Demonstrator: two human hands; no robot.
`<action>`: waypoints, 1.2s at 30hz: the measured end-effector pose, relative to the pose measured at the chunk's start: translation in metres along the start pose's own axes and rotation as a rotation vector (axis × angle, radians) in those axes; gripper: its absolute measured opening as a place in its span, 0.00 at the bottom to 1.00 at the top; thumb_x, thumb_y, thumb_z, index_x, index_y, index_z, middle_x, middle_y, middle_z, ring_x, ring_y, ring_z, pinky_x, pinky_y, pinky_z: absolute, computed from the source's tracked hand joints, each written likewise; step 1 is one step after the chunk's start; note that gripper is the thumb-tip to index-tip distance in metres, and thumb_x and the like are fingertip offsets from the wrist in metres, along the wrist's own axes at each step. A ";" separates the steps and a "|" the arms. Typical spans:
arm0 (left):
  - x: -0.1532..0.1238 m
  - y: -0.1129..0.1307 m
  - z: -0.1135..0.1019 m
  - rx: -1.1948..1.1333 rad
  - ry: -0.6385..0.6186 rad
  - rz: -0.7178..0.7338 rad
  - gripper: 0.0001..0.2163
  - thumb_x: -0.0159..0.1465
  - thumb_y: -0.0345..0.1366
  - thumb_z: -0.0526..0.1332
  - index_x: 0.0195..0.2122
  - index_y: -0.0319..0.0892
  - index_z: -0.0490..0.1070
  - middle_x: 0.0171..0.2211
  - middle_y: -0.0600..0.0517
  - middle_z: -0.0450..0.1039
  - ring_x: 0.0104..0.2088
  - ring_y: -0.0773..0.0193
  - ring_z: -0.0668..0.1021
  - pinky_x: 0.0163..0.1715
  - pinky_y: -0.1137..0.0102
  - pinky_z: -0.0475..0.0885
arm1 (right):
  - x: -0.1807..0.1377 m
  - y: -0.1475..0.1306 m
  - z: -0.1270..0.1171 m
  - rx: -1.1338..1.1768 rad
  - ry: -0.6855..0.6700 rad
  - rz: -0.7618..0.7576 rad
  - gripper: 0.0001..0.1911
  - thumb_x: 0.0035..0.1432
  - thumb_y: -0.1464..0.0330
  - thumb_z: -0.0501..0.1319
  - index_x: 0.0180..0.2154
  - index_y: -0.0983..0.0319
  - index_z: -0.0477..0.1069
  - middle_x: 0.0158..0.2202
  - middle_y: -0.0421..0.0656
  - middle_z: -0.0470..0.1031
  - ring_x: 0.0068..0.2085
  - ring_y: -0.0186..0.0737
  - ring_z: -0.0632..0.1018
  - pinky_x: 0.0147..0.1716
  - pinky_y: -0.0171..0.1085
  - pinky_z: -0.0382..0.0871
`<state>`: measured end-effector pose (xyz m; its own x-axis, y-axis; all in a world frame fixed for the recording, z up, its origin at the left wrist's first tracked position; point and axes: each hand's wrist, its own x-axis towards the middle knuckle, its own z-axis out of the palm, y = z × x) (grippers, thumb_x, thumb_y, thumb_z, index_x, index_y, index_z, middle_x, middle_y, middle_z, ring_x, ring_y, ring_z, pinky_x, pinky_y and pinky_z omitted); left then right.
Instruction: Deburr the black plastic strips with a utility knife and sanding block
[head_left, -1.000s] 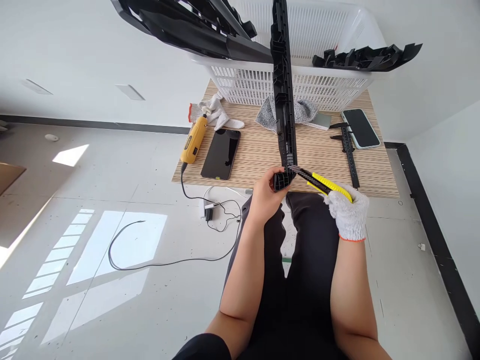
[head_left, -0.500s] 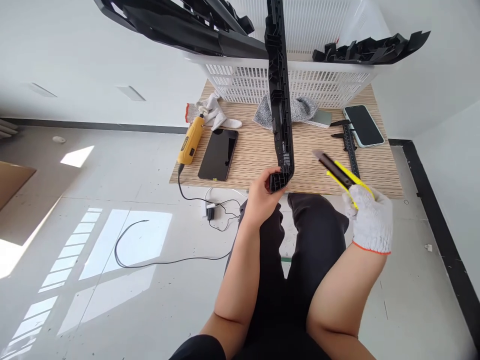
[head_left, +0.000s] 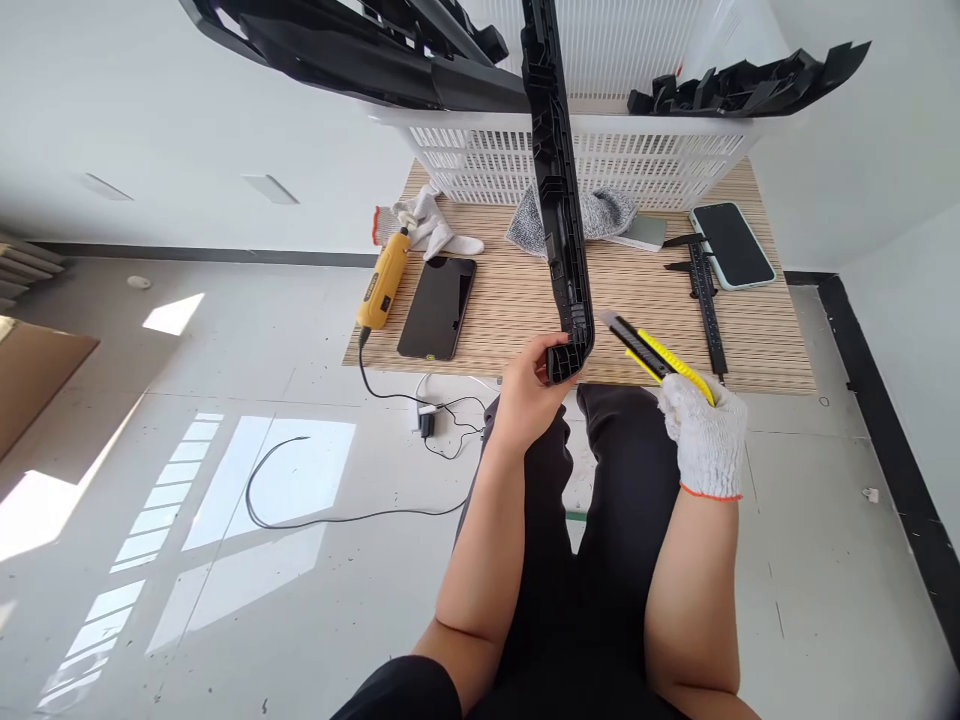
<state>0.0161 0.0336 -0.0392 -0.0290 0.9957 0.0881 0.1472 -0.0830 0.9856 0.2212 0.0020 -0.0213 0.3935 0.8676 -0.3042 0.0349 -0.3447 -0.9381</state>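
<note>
My bare left hand (head_left: 531,392) is closed round the lower, hooked end of a long black plastic trim piece (head_left: 556,200). The ribbed inner side of the piece faces me, and its far end runs up past the top of the view. In a white knitted glove, my right hand (head_left: 703,425) grips a yellow and black utility knife (head_left: 656,358). The knife's blade points up and left, a short way right of the trim piece and apart from it.
A white plastic basket (head_left: 480,165) with more black parts (head_left: 750,88) stands at the back. On the wooden table lie a yellow rotary tool (head_left: 385,280), a dark tablet (head_left: 437,308), gloves (head_left: 435,225), a grey cloth (head_left: 604,212), a caliper (head_left: 703,295) and a phone (head_left: 733,245).
My right hand has moved left with the utility knife, bringing the blade nearer the trim piece. The left hand keeps its hold, and the trim piece leans slightly more to the left at its far end.
</note>
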 end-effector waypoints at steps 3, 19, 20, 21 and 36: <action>0.000 0.000 0.000 -0.008 0.000 0.012 0.15 0.60 0.36 0.68 0.48 0.46 0.72 0.46 0.49 0.79 0.47 0.57 0.81 0.49 0.62 0.77 | 0.000 0.000 -0.003 -0.023 -0.117 0.032 0.08 0.44 0.65 0.69 0.26 0.62 0.75 0.17 0.37 0.68 0.16 0.28 0.63 0.12 0.30 0.53; -0.001 0.001 0.001 0.022 0.005 0.000 0.15 0.60 0.37 0.67 0.48 0.46 0.71 0.45 0.50 0.78 0.47 0.57 0.80 0.50 0.62 0.76 | -0.001 0.004 0.002 0.045 -0.053 -0.023 0.07 0.45 0.66 0.68 0.26 0.62 0.74 0.16 0.36 0.66 0.16 0.29 0.63 0.12 0.30 0.52; -0.001 0.001 0.001 0.020 0.006 0.002 0.15 0.60 0.37 0.67 0.48 0.46 0.71 0.46 0.50 0.78 0.47 0.57 0.80 0.50 0.62 0.76 | -0.002 0.003 0.003 0.061 -0.015 -0.026 0.07 0.46 0.65 0.68 0.25 0.62 0.73 0.16 0.36 0.66 0.16 0.29 0.62 0.12 0.30 0.52; -0.001 0.001 0.001 0.018 0.007 0.004 0.14 0.60 0.37 0.67 0.48 0.46 0.71 0.46 0.50 0.78 0.48 0.57 0.80 0.50 0.62 0.76 | -0.002 0.002 0.004 0.071 -0.014 -0.022 0.07 0.46 0.65 0.68 0.24 0.62 0.73 0.16 0.36 0.66 0.16 0.28 0.62 0.12 0.30 0.52; -0.002 0.004 -0.001 0.010 -0.026 -0.003 0.15 0.60 0.38 0.68 0.47 0.45 0.70 0.45 0.50 0.78 0.45 0.59 0.81 0.47 0.65 0.76 | 0.001 0.004 -0.001 0.038 -0.149 0.032 0.09 0.46 0.65 0.69 0.23 0.62 0.71 0.16 0.36 0.65 0.16 0.27 0.62 0.12 0.28 0.52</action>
<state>0.0158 0.0312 -0.0354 -0.0034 0.9967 0.0808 0.1568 -0.0793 0.9844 0.2222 0.0011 -0.0253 0.2531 0.9009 -0.3526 -0.0112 -0.3618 -0.9322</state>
